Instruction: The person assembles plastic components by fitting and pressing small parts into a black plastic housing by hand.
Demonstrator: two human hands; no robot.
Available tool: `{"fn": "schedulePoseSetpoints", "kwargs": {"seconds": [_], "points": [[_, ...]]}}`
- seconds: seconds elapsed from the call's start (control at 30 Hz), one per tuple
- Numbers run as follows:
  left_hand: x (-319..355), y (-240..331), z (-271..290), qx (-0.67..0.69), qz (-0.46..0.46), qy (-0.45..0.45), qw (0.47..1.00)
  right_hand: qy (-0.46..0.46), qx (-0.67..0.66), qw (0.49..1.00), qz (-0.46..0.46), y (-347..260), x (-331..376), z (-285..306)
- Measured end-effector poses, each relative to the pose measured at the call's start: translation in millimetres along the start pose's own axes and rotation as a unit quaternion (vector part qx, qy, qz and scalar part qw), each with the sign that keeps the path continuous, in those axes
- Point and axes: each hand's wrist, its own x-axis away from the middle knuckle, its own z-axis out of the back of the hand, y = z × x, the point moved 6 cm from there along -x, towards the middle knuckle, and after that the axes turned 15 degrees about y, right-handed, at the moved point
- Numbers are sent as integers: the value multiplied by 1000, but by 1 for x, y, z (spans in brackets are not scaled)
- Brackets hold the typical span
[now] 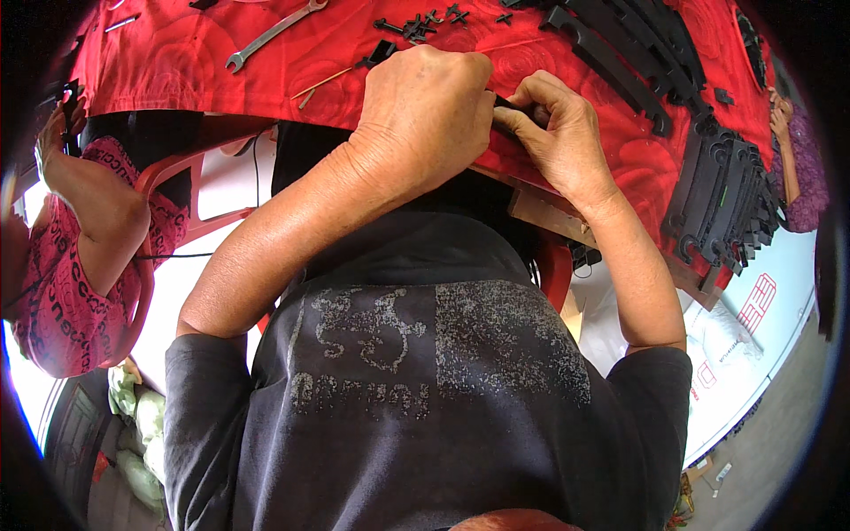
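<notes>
Small black plastic part [513,108] sits pinched between my two hands at the near edge of the red tablecloth [292,80], my left hand [425,115] curled over it, my right hand [558,133] gripping its end, a wrench [270,35] lying beyond my left hand.

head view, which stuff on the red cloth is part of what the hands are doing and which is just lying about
In hand:
- left hand and right hand, together pinching a small black part at the table edge

Lying about:
- wrench
- small black clips
- long black strips
- stacked black parts
- red cloth
</notes>
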Motion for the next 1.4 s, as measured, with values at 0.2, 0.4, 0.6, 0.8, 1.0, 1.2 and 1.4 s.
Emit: {"fn": "schedulePoseSetpoints", "kwargs": {"seconds": [0.2,0.4,0.6,0.8,1.0,1.2,1.4], "points": [[-3,-13,-4,7,9,-6,1000,7,-2,1000,8,-1,-1,0],[-6,-9,-1,-2,-8,0,1000,8,1,1000,5,0,0,0],[-11,-12,-2,-29,-22,-5,999,-14,-38,999,-12,8,1,-1],[-11,-16,-2,-22,-14,-18,999,-21,-68,997,-6,6,3,2],[-12,-14,-1,-23,4,-48,999,-27,-72,997,-3,7,4,3],[-11,-13,1,-26,3,-41,999,-29,-65,997,12,5,5,4],[-8,-16,-2,-26,-27,-3,999,-24,-73,997,10,6,5,3]]}}
